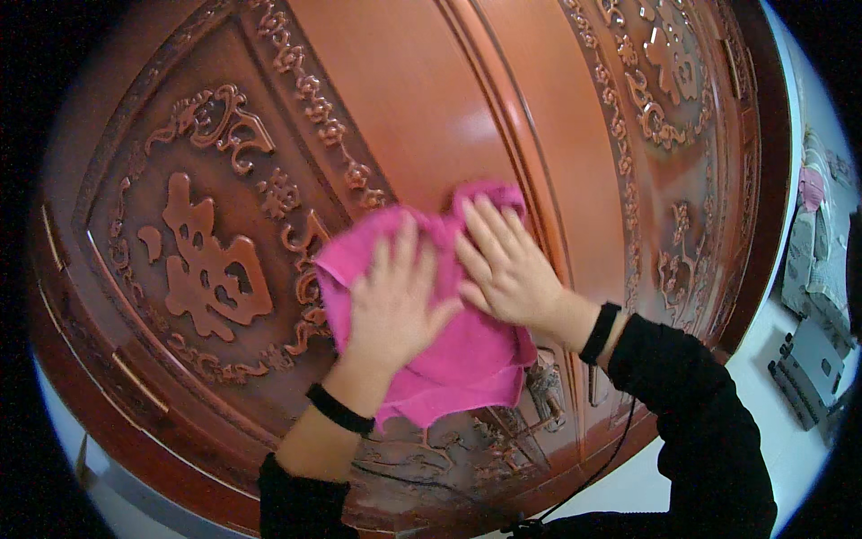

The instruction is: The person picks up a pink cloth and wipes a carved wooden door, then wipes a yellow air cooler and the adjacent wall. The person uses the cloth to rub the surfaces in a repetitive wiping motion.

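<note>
A pink cloth (438, 337) lies spread against a carved reddish-brown wooden double door (417, 101). My left hand (397, 296), slightly blurred, holds the cloth to the door with a flat palm and spread fingers. Close beside it, my right hand (505, 269) presses the cloth's upper right part, fingers stretched out. Part of the cloth is bunched above the right fingertips. Its lower edge hangs in folds over a carved relief. Just right of the cloth's lower corner is an ornate metal door handle (547, 391), partly covered.
Raised carved characters (209, 269) and a floral border (306, 87) stand out on the left leaf. A vertical moulding (518, 121) runs between the leaves. At far right are a bed (821, 269) and a grey case (811, 357) on the pale floor. A black cord (606, 465) hangs below my right forearm.
</note>
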A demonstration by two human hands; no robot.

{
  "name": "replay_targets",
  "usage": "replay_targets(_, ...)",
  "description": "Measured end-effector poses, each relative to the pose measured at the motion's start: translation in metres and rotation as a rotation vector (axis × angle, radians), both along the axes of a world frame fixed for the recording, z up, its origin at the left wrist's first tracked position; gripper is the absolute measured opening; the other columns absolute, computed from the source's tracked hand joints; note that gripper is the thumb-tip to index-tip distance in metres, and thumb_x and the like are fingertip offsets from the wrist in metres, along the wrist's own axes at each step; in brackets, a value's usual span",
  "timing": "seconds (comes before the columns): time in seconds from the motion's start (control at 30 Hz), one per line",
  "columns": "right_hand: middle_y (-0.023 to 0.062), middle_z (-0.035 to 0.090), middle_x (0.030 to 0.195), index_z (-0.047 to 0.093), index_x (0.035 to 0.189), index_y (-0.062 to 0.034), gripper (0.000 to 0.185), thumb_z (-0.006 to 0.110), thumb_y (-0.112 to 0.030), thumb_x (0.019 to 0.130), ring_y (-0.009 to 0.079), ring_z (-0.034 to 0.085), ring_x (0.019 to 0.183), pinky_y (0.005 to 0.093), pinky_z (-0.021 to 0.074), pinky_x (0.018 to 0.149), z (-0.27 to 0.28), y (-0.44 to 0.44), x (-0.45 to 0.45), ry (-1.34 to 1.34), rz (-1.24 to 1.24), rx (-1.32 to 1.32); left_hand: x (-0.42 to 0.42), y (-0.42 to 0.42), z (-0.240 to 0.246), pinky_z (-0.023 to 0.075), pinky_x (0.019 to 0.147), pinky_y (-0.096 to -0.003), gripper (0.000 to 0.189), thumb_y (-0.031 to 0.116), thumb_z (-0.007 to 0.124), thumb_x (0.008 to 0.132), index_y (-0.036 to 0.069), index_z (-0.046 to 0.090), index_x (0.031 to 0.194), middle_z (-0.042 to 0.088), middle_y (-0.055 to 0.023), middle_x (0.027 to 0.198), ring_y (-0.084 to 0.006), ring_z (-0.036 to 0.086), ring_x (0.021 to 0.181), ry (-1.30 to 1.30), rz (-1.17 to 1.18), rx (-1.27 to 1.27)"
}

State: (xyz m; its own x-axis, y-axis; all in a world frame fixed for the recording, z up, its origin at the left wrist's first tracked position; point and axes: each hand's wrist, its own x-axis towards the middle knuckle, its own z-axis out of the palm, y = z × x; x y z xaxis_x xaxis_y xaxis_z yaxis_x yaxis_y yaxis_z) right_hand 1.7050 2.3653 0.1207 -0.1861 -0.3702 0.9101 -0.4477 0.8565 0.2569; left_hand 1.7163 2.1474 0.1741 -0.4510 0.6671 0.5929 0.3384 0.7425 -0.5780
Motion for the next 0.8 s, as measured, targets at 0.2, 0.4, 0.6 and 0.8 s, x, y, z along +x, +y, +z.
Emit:
replay_targets(0.2, 0.0253, 0.04, 0.157, 0.058, 0.134, 0.0027, 0.061, 0.057, -0.046, 0.097, 0.0426, 0.032, 0.148, 0.0557, 0.027, 0.12, -0.104, 0.018, 0.024, -0.224, 0.019, 0.245, 0.01, -0.013, -0.098, 0.0544, 0.096, -0.0426, 0.078, 0.062, 0.066, 0.085, 0.009, 0.059, 0.141, 0.039, -0.0143, 0.161, -0.033, 0.049, 0.131, -0.159, -0.107, -0.421)
replay_targets(0.4, 0.0342, 0.029, 0.159, 0.051, 0.139, 0.0094, 0.078, 0.062, -0.052, 0.092, 0.0498, 0.024, 0.15, 0.0599, 0.0228, 0.121, -0.062, -0.001, 0.027, -0.265, -0.031, 0.0, 0.002, -0.018, -0.029, 0.055, 0.092, -0.045, 0.086, 0.062, 0.073, 0.075, 0.02, 0.054, 0.148, 0.034, -0.0106, 0.164, -0.0364, 0.042, 0.137, 0.122, -0.164, -0.21)
replay_targets(0.6, 0.0365, 0.023, 0.16, 0.032, 0.153, 0.0099, 0.086, 0.062, -0.046, 0.095, 0.0531, 0.019, 0.15, 0.0647, 0.0205, 0.12, 0.086, -0.068, -0.001, 0.142, -0.15, -0.329, 0.001, -0.048, 0.106, 0.0456, 0.097, -0.0619, 0.09, 0.061, 0.071, 0.079, 0.021, 0.044, 0.155, 0.022, -0.0125, 0.169, -0.0412, 0.036, 0.144, 0.389, -0.095, 0.171)
replay_targets(0.8, 0.033, 0.031, 0.159, 0.043, 0.152, 0.0001, 0.076, 0.052, -0.055, 0.099, 0.0483, 0.026, 0.15, 0.063, 0.022, 0.12, 0.18, -0.175, -0.012, 0.417, -0.261, -0.355, 0.006, -0.142, 0.171, 0.0384, 0.103, -0.0704, 0.087, 0.063, 0.063, 0.088, 0.02, 0.036, 0.159, 0.018, -0.0163, 0.169, -0.0473, 0.03, 0.147, 0.521, -0.021, 0.337)
